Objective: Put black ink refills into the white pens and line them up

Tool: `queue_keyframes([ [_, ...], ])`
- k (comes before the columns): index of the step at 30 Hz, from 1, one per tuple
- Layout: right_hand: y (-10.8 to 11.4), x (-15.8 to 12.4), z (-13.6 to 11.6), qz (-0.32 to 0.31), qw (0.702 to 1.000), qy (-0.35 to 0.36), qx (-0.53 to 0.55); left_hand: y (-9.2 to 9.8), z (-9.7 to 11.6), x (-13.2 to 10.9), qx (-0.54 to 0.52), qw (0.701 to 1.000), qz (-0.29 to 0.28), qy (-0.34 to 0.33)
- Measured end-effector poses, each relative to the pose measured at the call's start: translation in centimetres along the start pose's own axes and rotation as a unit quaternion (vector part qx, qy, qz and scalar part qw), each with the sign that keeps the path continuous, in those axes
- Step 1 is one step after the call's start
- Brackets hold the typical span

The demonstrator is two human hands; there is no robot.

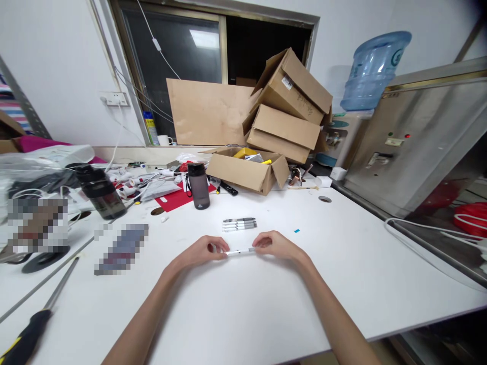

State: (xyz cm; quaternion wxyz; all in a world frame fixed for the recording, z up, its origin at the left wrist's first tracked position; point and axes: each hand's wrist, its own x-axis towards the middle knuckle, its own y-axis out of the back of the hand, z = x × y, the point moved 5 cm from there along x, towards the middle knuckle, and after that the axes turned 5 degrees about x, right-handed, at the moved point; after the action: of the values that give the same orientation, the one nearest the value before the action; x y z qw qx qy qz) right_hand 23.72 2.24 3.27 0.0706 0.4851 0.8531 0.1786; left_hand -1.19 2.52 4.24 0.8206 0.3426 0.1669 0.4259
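Note:
A white and grey pen [240, 251] lies level between my two hands, close above or on the white table [243, 309]; I cannot tell which. My left hand [207, 249] pinches its white end between thumb and fingers. At the grey end, my right hand [274, 244] grips it the same way. Just beyond my hands, several pens [239, 224] lie side by side in a neat row, the farthest one dark, the others white and grey.
Behind the pens stands a dark bottle [198, 185], with an open cardboard box [243, 170] beside it. A small blue piece [297, 231] lies to the right. At left are a second bottle [99, 192], a screwdriver [41, 314] and tangled cables [144, 180].

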Motion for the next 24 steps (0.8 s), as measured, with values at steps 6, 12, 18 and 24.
queue_keyframes([
  [6,-0.86,-0.04,0.01,-0.058,0.998,0.004,-0.031,-0.32,-0.14,-0.16,0.034,0.999,-0.028,-0.027],
  [12,-1.01,-0.04,0.06,-0.063,0.996,0.034,-0.059,-0.74,-0.18,-0.12,0.044,0.997,-0.058,-0.02],
  [18,-1.08,-0.27,-0.26,-0.073,0.995,0.018,-0.065,-0.72,-0.35,-0.18,0.054,0.996,-0.071,-0.022],
  [24,-0.53,0.01,0.2,-0.01,1.0,0.007,-0.023,-0.05,-0.01,-0.36,-0.008,0.999,-0.031,-0.001],
])
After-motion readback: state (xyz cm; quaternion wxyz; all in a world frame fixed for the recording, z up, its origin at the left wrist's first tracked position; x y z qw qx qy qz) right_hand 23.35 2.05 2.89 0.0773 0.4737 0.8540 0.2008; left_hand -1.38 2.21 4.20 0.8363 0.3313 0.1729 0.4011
